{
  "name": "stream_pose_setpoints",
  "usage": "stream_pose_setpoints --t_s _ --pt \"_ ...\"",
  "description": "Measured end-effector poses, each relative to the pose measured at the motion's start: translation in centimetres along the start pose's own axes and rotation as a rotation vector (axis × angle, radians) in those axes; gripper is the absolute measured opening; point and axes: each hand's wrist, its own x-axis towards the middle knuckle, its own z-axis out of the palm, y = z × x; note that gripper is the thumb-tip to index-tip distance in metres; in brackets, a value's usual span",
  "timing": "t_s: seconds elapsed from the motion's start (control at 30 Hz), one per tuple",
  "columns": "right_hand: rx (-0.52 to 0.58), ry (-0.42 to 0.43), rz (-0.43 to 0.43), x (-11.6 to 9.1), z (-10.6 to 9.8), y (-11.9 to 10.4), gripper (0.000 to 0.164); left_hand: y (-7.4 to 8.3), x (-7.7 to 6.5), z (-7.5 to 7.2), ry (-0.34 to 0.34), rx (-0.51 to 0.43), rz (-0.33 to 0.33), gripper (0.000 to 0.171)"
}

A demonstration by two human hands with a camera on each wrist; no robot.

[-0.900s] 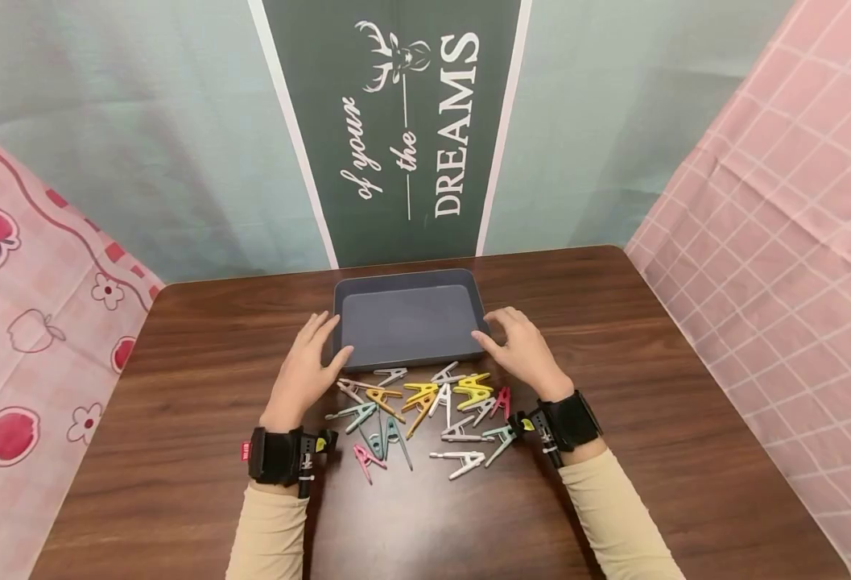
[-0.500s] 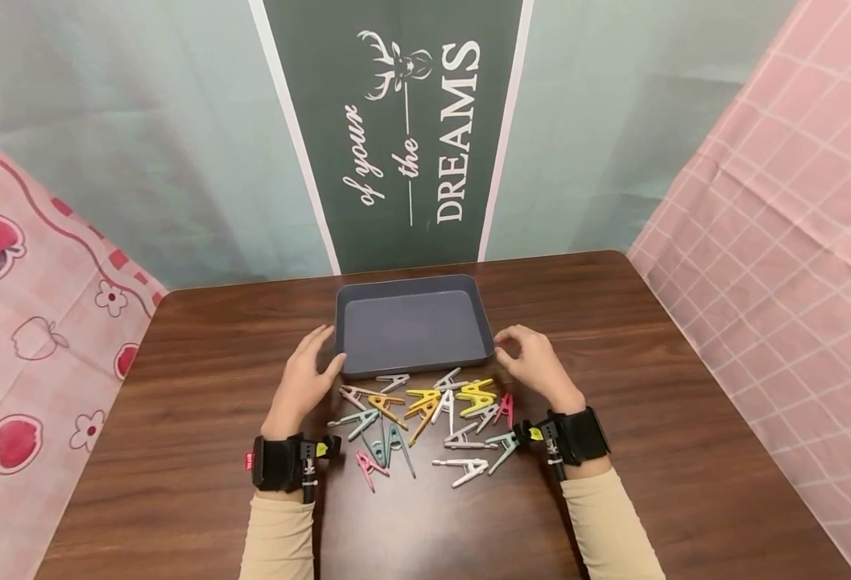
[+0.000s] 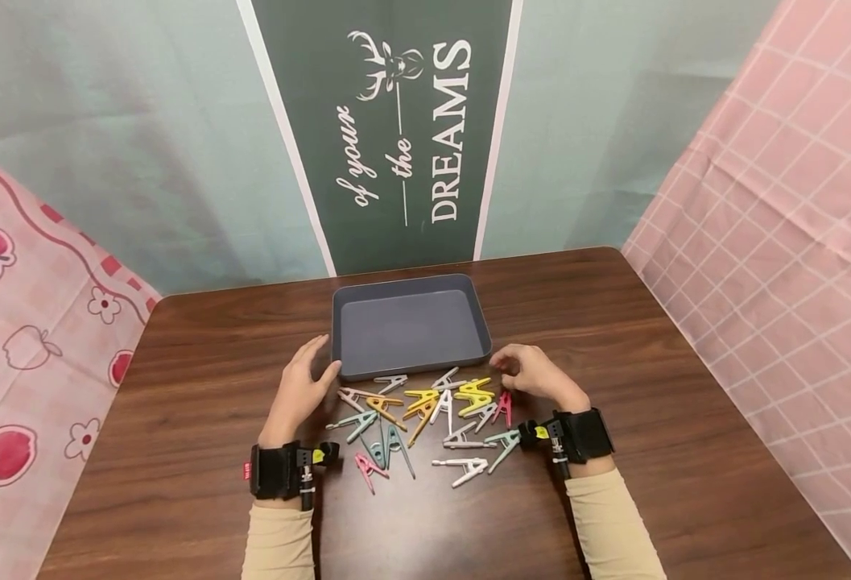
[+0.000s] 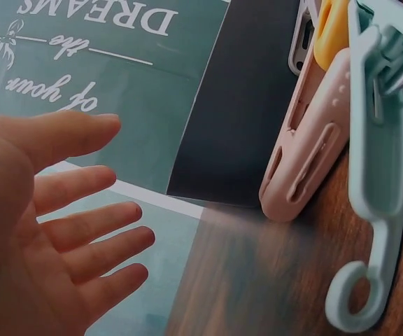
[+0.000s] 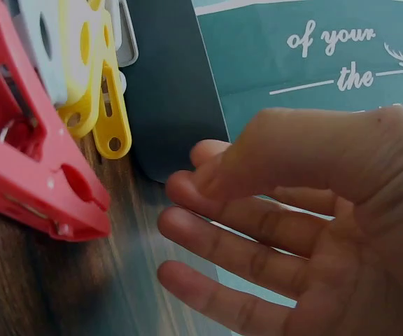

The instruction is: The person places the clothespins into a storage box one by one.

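A dark grey rectangular tray (image 3: 411, 329) lies on the table with nothing inside it. My left hand (image 3: 300, 393) is beside its front left corner. In the left wrist view the fingers (image 4: 103, 252) are spread and hold nothing. Off the front right corner is my right hand (image 3: 539, 377), its fingers loosely bent around nothing. Several clothespins lie in front of the tray, among them a red one (image 5: 40, 154) near my right hand, and a pink-beige one (image 4: 306, 147) and a mint green one (image 4: 380, 154) near my left. Whether either hand touches the tray is unclear.
More clothespins, such as a white one (image 3: 463, 467), a pink one (image 3: 370, 470) and a yellow one (image 3: 474, 399), are spread over the brown wooden table (image 3: 200, 387). A printed curtain (image 3: 411, 161) hangs behind; pink cloths flank both sides.
Both hands have moved back from the tray's sides towards its front corners, the right one also drawing outward. The right fingers are more bent. The clothespins lie as before.
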Motion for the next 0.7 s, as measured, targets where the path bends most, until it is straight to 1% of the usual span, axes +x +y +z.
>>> stream_pose_setpoints --t_s 0.17,0.27,0.4,0.5,0.6,0.7 --pt "-0.028 -0.036 -0.021 -0.2 0.0 0.2 0.030 -0.2 0.1 0.0 0.004 -0.015 0.005 0.058" --pt "-0.034 -0.058 -0.035 -0.3 -0.1 0.3 0.031 -0.1 0.1 0.1 0.015 -0.031 -0.013 0.057" --pt "0.005 -0.110 -0.057 -0.4 -0.3 0.6 0.031 0.1 0.2 0.3 0.029 -0.046 -0.037 0.057" --pt "0.040 -0.139 -0.064 -0.7 -0.3 0.9 0.030 0.2 0.4 0.7 0.028 -0.053 -0.047 0.057" --pt "0.050 -0.158 -0.081 -0.7 -0.3 1.1 0.029 0.1 0.5 0.9 0.023 -0.061 -0.079 0.058" --pt "0.052 -0.173 -0.079 -0.6 -0.2 1.1 0.027 -0.1 0.5 1.0 0.005 -0.059 -0.114 0.059"
